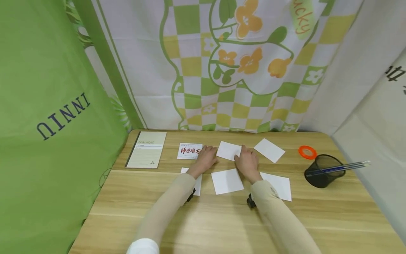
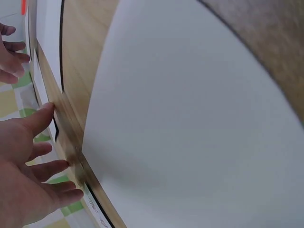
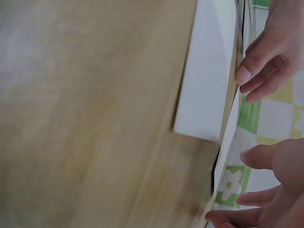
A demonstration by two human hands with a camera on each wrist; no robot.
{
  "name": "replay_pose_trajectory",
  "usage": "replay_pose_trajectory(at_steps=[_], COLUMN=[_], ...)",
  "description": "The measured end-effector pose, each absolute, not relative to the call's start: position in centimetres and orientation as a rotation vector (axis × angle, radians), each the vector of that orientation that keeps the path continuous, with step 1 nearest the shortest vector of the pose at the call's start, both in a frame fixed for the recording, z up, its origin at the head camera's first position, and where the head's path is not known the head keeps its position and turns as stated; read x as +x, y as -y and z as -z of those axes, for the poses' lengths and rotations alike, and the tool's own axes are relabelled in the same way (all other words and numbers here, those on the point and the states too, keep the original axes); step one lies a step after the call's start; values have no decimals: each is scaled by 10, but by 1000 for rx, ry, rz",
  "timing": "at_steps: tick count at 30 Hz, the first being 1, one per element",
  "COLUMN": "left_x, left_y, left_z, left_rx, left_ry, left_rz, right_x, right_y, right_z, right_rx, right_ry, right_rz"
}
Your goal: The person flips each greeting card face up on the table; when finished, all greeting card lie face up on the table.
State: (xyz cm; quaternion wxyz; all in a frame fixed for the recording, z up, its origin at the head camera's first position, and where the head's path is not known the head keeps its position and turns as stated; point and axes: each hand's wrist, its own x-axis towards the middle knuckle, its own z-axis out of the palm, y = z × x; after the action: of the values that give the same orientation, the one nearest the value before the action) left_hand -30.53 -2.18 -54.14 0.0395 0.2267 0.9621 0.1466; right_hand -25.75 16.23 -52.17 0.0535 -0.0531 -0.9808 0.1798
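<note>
My left hand (image 1: 205, 160) is over the right edge of a card with red characters (image 1: 188, 151), its fingers spread and loosely bent. My right hand (image 1: 247, 161) lies at the right edge of a blank white card (image 1: 227, 151), thumb side toward it. In the left wrist view the left hand (image 2: 28, 175) has its thumb apart from the fingers. The right wrist view has the right hand (image 3: 270, 187) with thumb and fingers apart, gripping nothing visible. Below the hands lie a white card (image 1: 227, 181), a partly covered card (image 1: 197, 183) and another white card (image 1: 279, 185).
A tilted white card (image 1: 269, 150) lies right of the right hand. Farther right are an orange tape roll (image 1: 307, 152) and a tipped black mesh holder (image 1: 321, 173) with pencils. A notebook (image 1: 146, 150) is at the left on the wooden table (image 1: 222, 222); a patterned curtain (image 1: 234, 70) hangs behind.
</note>
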Motion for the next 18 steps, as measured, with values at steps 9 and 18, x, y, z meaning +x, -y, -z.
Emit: replay_pose_trajectory(at_steps=[9,18], left_x=[-312,-312], left_y=[16,8], left_z=[546,548], left_rx=[787,774], left_ry=[-2963,-2943], left_rz=[-418,-481], right_x=[-256,-257], right_y=[-167,-164], right_z=[526,524], right_rx=[-144,-133], right_ry=[2997,3010], right_rz=[-531,-611])
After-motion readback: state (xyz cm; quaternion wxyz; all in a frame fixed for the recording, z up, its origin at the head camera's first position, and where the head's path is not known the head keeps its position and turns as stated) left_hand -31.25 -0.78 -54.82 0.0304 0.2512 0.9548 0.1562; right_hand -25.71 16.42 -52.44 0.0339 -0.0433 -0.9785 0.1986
